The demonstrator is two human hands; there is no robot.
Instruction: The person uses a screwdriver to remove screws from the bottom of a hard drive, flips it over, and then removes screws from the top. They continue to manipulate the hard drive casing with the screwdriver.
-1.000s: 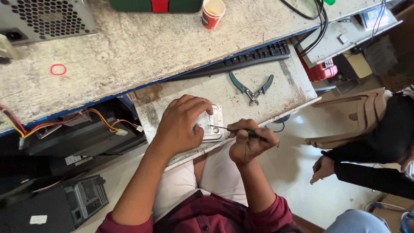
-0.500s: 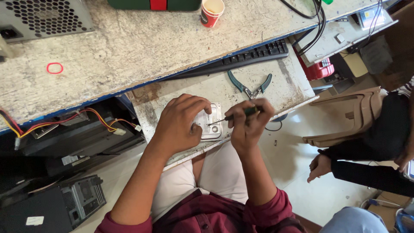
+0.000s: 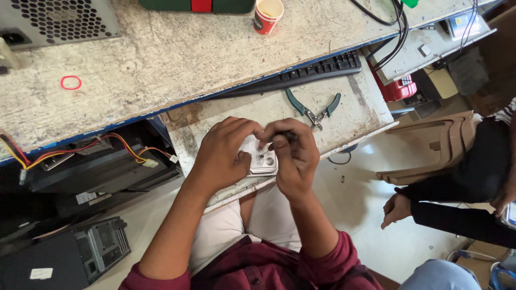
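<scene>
The small silver metal box (image 3: 262,161) lies flat on the pull-out shelf (image 3: 365,115) under the desk (image 3: 161,59), close to the shelf's front edge and right above the person's lap. The left hand (image 3: 221,156) lies on the box, its grip pressing the left side to keep it down. The right hand (image 3: 290,153) has moved in since a moment ago: then it was off to the right with a thin tool sticking out sideways, and now it sits right over the box, touching the left hand, its grip shut tight on the dark tool (image 3: 287,135), most of which is hidden. A red paper cup (image 3: 267,14) stands at the back of the desk; I cannot tell what is in it. Green pliers (image 3: 314,109) lie open on the shelf to the right, near a black keyboard (image 3: 301,75). The shelf has bare room around the pliers. Another person's hand (image 3: 396,209) hangs well apart on the right.
</scene>
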